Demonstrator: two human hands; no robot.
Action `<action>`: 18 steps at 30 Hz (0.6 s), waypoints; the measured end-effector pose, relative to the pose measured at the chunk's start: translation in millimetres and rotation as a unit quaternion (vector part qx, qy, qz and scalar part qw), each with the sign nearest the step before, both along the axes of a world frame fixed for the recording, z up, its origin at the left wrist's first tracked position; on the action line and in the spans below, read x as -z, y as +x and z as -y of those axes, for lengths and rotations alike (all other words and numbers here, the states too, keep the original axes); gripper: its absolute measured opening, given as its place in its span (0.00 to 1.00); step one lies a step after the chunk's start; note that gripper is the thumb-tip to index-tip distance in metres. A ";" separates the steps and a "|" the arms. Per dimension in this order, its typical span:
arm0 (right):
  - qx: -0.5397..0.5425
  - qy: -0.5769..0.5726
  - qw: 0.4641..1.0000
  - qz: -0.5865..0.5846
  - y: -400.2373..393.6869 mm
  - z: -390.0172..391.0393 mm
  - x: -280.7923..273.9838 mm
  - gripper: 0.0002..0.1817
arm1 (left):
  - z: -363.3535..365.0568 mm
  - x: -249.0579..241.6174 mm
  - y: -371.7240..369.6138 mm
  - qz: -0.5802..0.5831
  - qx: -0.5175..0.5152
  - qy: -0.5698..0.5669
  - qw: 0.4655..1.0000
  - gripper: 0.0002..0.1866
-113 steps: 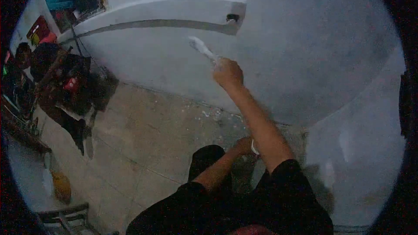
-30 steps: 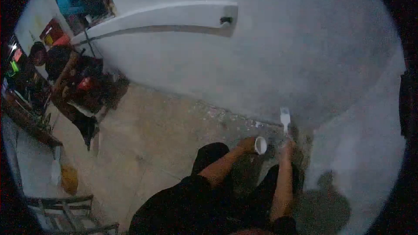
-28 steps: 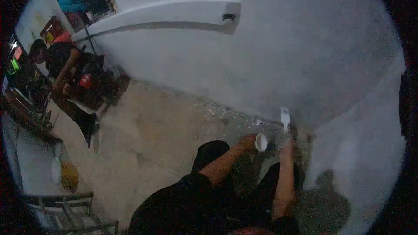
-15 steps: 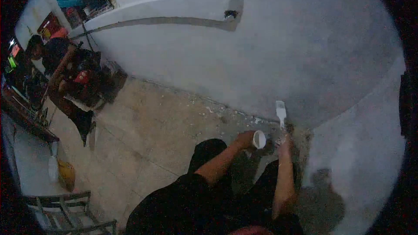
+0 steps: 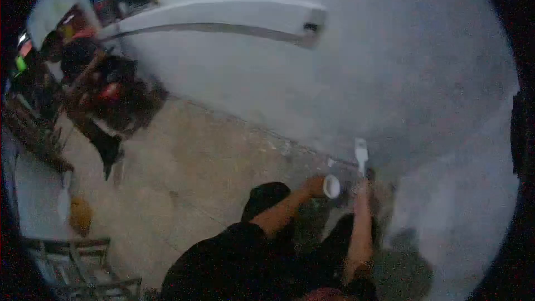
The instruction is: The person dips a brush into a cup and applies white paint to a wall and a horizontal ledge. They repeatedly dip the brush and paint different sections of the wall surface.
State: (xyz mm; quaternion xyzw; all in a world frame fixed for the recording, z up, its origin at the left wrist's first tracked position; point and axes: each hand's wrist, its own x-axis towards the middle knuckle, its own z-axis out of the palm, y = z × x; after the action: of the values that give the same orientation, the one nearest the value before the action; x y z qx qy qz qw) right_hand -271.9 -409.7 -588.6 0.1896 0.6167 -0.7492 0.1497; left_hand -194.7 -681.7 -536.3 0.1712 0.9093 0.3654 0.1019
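Observation:
Low beside the wall, my left hand is closed around a small white cup, its round mouth facing up toward me. Just right of it, my right hand grips the handle of a white paintbrush. The flat, wide end of the brush points up and overlaps the foot of the pale wall in this view. Motion blur softens the fingers of both hands.
White specks lie on the tiled floor along the wall's base. A ledge juts from the wall above. Another person sits at the far left. A slatted metal rack stands lower left; a side wall rises at right.
The view has shifted slightly, so the wall ledge and seated person appear further right. The brush appears a little lower against the wall. Both hands keep their holds.

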 end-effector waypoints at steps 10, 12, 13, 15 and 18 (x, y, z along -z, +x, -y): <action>0.010 -0.020 1.000 -0.003 31.0 -3.2 -25.7 0.28 | 9.9 -42.1 21.2 -0.019 -0.019 -0.045 0.999 0.43; 0.015 -0.014 1.000 -0.004 33.8 -1.9 -26.7 0.27 | 10.4 -46.8 25.6 -0.021 -0.019 -0.050 0.998 0.44; 0.017 -0.012 1.000 -0.007 33.0 -1.0 -26.9 0.27 | 11.8 -50.1 27.1 -0.021 -0.021 -0.054 0.998 0.45; 0.015 -0.011 1.000 -0.013 30.9 5.1 -28.7 0.27 | 15.6 -59.8 31.4 -0.033 -0.024 -0.064 0.997 0.46; 0.016 -0.012 1.000 -0.022 34.1 14.3 -45.9 0.26 | 23.0 -70.3 27.4 -0.030 -0.025 -0.066 0.997 0.47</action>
State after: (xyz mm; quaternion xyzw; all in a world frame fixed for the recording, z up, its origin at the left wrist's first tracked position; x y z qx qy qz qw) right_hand -237.8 -424.0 -542.6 0.1807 0.6080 -0.7627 0.1266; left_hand -167.2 -704.7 -466.1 0.1525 0.9380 0.3019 0.0761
